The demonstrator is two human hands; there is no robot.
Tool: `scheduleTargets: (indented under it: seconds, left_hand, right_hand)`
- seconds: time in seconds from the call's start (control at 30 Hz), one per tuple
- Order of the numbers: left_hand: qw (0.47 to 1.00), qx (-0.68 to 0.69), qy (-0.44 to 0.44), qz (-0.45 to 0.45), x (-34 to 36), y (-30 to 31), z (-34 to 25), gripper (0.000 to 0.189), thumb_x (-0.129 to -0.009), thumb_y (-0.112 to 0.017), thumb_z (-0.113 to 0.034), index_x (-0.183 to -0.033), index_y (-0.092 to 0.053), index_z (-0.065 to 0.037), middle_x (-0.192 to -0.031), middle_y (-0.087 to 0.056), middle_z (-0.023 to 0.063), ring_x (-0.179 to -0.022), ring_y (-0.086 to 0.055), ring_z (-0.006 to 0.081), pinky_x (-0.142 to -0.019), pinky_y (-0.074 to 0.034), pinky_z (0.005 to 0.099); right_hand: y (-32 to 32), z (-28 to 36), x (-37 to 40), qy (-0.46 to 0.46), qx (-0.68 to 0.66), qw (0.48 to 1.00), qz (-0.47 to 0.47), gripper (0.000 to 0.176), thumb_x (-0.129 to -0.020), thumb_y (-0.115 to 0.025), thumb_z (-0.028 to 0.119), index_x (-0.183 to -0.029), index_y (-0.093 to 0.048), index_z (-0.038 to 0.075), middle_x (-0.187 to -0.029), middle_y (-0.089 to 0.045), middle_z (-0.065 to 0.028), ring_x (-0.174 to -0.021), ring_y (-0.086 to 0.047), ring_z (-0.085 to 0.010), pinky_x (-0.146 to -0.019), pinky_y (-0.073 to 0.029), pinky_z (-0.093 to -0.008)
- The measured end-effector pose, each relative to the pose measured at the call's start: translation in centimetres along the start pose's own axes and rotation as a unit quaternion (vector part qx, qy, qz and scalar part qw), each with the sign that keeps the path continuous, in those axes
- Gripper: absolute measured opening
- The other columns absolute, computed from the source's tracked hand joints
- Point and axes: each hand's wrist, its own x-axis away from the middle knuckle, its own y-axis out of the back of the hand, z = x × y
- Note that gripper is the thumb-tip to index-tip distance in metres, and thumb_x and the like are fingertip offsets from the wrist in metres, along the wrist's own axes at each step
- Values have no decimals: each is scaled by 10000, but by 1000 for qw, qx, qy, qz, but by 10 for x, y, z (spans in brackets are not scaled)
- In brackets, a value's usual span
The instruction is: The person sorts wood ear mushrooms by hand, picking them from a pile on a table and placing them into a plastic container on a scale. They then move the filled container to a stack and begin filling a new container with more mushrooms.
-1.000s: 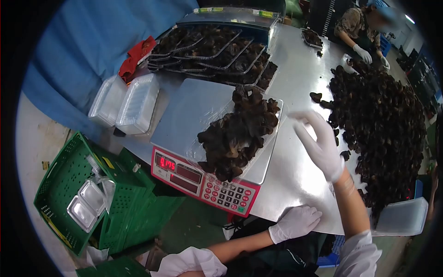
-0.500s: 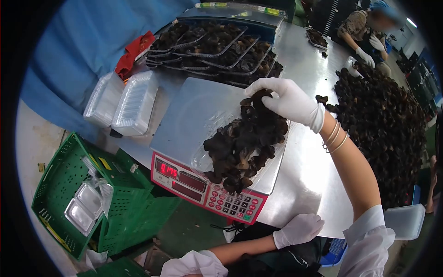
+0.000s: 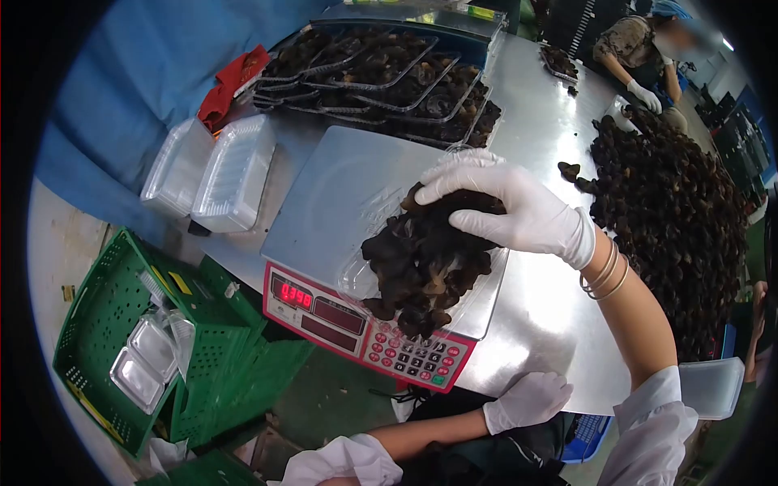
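Here, steel table [image 3: 535,304], blue curtain [image 3: 162,73], right hand [image 3: 523,211] clasping fungus [image 3: 425,263], left hand [image 3: 531,400] curled

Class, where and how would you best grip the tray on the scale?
Probably by the long rims of the tray, one hand from each side: fungus is heaped on top and hides the near end, while clear plastic shows alongside. The right hand covers the far end.

The right hand [image 3: 510,202], white-gloved, is bent over dark mushroom pieces [image 3: 421,267] in a clear tray [image 3: 352,275]. Below this hand stands a scale [image 3: 332,186]; right of the hand, a dark heap [image 3: 673,235] lies on the tabletop [image 3: 545,308]. The left hand [image 3: 528,401] is near its edge.
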Motion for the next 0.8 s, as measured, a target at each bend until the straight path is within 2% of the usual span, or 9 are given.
scheduleTargets:
  seconds: [0.13, 0.27, 0.4, 0.47, 0.5, 0.63, 0.7, 0.73, 0.8]
  left_hand:
    - [1000, -3, 5, 3, 0, -2, 0, 108, -931, -601, -181, -893, -569, -84, -768, -527, 55, -712, -582, 220, -625, -500, 358]
    - [1000, 4, 7, 4, -2, 2, -1, 111, -918, -604, -179, -885, -565, -80, -767, -528, 57, -717, -589, 221, -629, -502, 357]
    - [1000, -11, -15, -21, -2, 4, -1, 128, -899, -600, -172, -829, -556, -74, -762, -542, 63, -709, -589, 222, -646, -505, 360]
    - [998, -16, -27, -46, -3, 4, 0, 137, -894, -596, -170, -807, -552, -74, -758, -545, 64, -705, -588, 222, -653, -506, 360]
    - [999, -1, -27, -22, -4, 5, 0, 147, -888, -597, -177, -793, -550, -75, -758, -549, 65, -706, -590, 223, -657, -507, 360]
    - [999, -25, -31, 20, -2, 6, -1, 166, -873, -597, -207, -783, -549, -77, -755, -555, 70, -708, -599, 228, -662, -508, 361]
    - [999, -27, -31, 25, -2, 6, 0, 170, -869, -600, -219, -789, -551, -76, -755, -559, 72, -705, -604, 232, -659, -507, 362]
    - [998, -45, -27, 30, -2, 7, -1, 165, -864, -601, -217, -792, -552, -77, -754, -559, 71, -702, -604, 232, -658, -508, 363]
    - [998, -47, -13, 36, -4, 3, -2, 154, -844, -607, -218, -797, -558, -80, -758, -564, 66, -699, -610, 231, -654, -511, 365]
  right_hand:
    - [-18, -1, -9, 92, 218, 971, -17, 201, -805, -762, 140, -993, -718, 83, -1193, -688, -107, -1195, -580, -348, -1073, -413, -452]
    - [-5, 26, 11, 46, 48, 989, -130, 143, -827, -740, 89, -956, -697, 47, -1154, -700, -113, -1168, -605, -323, -1040, -442, -421]
    - [7, 93, 103, -264, -81, 910, -310, 129, -808, -618, -35, -928, -665, -30, -1018, -682, -101, -947, -640, -170, -861, -486, -289]
    - [-2, 108, 161, -288, -54, 863, -411, 72, -805, -535, -50, -825, -594, -13, -868, -596, -62, -750, -534, -108, -681, -414, -237]
    - [-4, 124, 198, -375, -55, 814, -440, 80, -824, -522, -20, -846, -598, -8, -859, -575, -62, -736, -499, -110, -650, -385, -243]
    - [-37, 173, 359, -448, 57, 746, -489, 137, -934, -517, 81, -941, -617, -12, -936, -586, -64, -885, -533, -142, -839, -410, -259]
    - [-43, 214, 435, -554, 66, 748, -361, 211, -1013, -484, 185, -1080, -600, 22, -1063, -578, -58, -1043, -529, -153, -983, -394, -293]
    - [-59, 231, 459, -555, 64, 746, -362, 211, -1013, -484, 185, -1080, -600, 22, -1063, -578, -58, -1043, -529, -153, -983, -394, -293]
    - [-81, 248, 485, -724, 98, 584, -355, 340, -987, -610, 202, -1251, -624, -11, -1225, -627, -135, -1170, -543, -248, -1071, -390, -362]
